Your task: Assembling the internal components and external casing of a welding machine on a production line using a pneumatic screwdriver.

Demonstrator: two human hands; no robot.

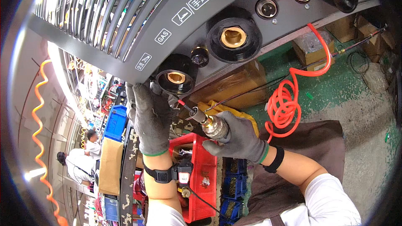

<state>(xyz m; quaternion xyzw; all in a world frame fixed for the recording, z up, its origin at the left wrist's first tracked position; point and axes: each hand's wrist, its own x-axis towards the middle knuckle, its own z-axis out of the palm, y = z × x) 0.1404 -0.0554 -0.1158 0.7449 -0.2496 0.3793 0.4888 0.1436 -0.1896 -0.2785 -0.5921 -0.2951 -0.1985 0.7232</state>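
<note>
Floor (322, 90), scuffed green, spreading at three o'clock beneath orange hose (319, 73); red bin (212, 171) sitting at six; person in white (79, 165) showing at eight. Right hand (247, 139) clenching fingers (213, 147) around metal driver (215, 129) at centre, pointing toward ten; left hand (153, 121) reaching grey panel (142, 42) at eleven, its grip unclear.

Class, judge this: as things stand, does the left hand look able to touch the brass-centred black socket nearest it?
Probably yes: the left hand is close beside that black socket, with nothing visible in between, though the driver tool in the right hand ends just below it.
</note>
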